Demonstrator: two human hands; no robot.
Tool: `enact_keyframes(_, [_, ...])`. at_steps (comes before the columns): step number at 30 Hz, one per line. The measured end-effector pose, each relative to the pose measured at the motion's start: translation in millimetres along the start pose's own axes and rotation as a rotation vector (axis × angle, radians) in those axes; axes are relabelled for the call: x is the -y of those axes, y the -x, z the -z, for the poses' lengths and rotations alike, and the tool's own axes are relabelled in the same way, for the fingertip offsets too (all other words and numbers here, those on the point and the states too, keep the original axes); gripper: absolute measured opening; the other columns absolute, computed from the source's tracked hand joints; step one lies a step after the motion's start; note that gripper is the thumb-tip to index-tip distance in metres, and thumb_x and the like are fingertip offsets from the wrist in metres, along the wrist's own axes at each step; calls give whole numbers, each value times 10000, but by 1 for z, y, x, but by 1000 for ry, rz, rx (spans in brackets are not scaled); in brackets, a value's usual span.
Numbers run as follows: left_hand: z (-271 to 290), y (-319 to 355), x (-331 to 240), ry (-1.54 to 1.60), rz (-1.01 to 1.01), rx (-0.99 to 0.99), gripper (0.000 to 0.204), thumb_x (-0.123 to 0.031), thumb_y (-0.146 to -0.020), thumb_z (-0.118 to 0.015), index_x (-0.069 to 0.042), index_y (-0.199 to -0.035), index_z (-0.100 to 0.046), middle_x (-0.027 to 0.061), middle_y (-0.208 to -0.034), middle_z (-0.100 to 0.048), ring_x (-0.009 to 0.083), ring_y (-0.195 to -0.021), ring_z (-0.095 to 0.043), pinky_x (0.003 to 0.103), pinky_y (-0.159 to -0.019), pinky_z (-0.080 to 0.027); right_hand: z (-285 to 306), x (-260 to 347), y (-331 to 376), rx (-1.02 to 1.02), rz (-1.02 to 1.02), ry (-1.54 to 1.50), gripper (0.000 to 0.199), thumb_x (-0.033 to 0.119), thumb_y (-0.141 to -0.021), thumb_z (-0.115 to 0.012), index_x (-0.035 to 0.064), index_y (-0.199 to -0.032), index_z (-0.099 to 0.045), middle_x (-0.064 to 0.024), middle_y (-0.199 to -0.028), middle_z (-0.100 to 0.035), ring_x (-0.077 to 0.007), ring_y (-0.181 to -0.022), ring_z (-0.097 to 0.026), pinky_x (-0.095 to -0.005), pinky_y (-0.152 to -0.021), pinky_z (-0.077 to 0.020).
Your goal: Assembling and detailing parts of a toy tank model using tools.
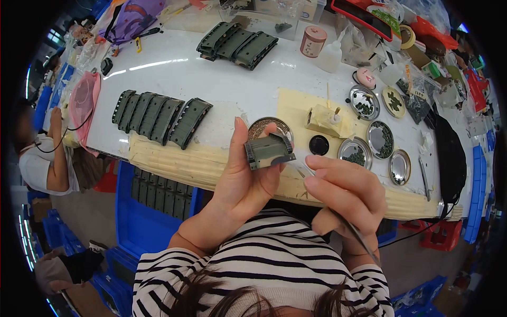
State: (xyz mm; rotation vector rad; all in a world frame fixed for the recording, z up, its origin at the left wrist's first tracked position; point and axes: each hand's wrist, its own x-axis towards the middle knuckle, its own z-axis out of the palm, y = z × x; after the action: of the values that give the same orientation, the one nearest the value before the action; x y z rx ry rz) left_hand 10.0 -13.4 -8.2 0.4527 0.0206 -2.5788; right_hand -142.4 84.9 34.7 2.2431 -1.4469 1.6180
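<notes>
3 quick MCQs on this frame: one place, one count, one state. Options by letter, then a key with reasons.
1. Where is the olive-green track piece?
A. in the left hand
B. in a metal dish
C. on the floor

2. How many round metal dishes with a silver rim lie right of the black cap?
A. one
B. two
C. four

3. What is the right hand doing?
A. lying flat on the table
B. pinching a thin tool
C. hanging empty

Key: 1 A, the left hand grips it above the table edge; 2 C, four silver-rimmed dishes cluster there; 3 B, its fingers close on a thin tool.
</notes>
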Motion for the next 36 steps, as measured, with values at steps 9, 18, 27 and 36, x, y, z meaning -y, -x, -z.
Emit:
enact_keyframes(9, [1,16,-28,-391,-590,-8,378,-146,-963,-484,-28,-1316,-421,157,-1183,-562,244,-1069,-591,390,-970,-494,-25,-32,19,20,-490,-174,116,52,-852,-648,-10,-946,-680,-94,-812,-608,-177,-667,-541,-267,-576,-427])
enact_keyframes(18, [15,11,-35,-499,-617,-93,388,-38,-942,-506,-25,-1315,-397,156,-1184,-559,259,-1142,-562,433,-995,-480,-57,-35,7,113,-548,-63,107,103,-841,-670,15,-902,-674,-87,-782,-617,-216,-631,-575,-287,-572,-453])
enact_keyframes(27, [14,11,-36,-624,-742,-117,477,-30,-939,-506,-89,-1387,-352,181,-1280,-505,283,-1112,-579,399,-929,-521,-69,-39,3,125,-484,23,113,101,-812,-690,27,-896,-676,-89,-793,-623,-231,-643,-592,-307,-576,-470])
enact_keyframes(36, [15,14,-43,-757,-728,-87,294,-111,-981,-435,-55,-1268,-466,188,-1285,-507,285,-1012,-635,380,-854,-562,-69,-38,1,130,-530,-21,113,88,-809,-689,27,-902,-668,-85,-785,-607,-239,-663,-588,-312,-586,-469])
